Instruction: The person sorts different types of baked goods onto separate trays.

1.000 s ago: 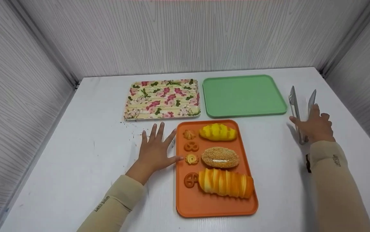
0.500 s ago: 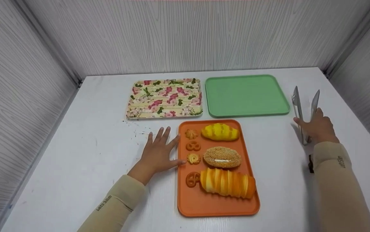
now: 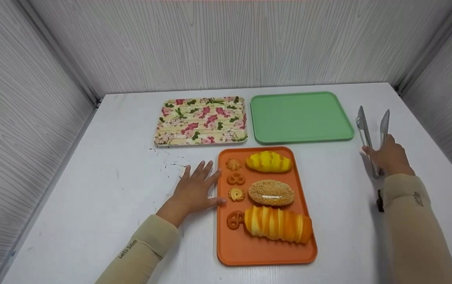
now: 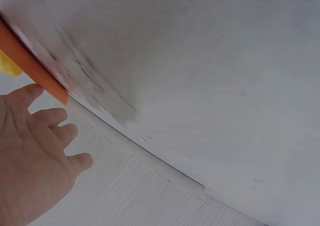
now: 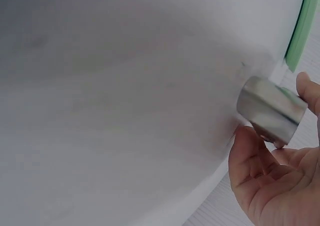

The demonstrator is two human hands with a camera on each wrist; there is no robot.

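Observation:
At the right of the head view, my right hand [image 3: 392, 157] holds metal tongs [image 3: 363, 128] near their joined end, thumb against the left arm and fingers round the right one. Their two tips stand apart and point away from me. From the right wrist view, the shiny joined end of the tongs [image 5: 272, 110] sits between thumb and curled fingers. My left hand [image 3: 194, 192] lies spread beside an orange tray [image 3: 265, 253], its thumb and index fingertips at the left rim. On that tray are a yellow bread roll [image 3: 269, 162], a seeded bun [image 3: 271, 192] and a ridged loaf [image 3: 279, 224].
Several small cookies [image 3: 236, 194] and pretzel shapes line the orange tray's left side. Behind it stand a flowered tray [image 3: 202, 120] on the left and a green tray [image 3: 302, 117] on the right. Pale wood-grain walls [image 3: 241, 43] enclose the white table [image 3: 103, 197].
My right hand has drawn slightly back along the tongs, and its fingers have closed in round them. The left hand has slid slightly toward me along the orange tray's rim.

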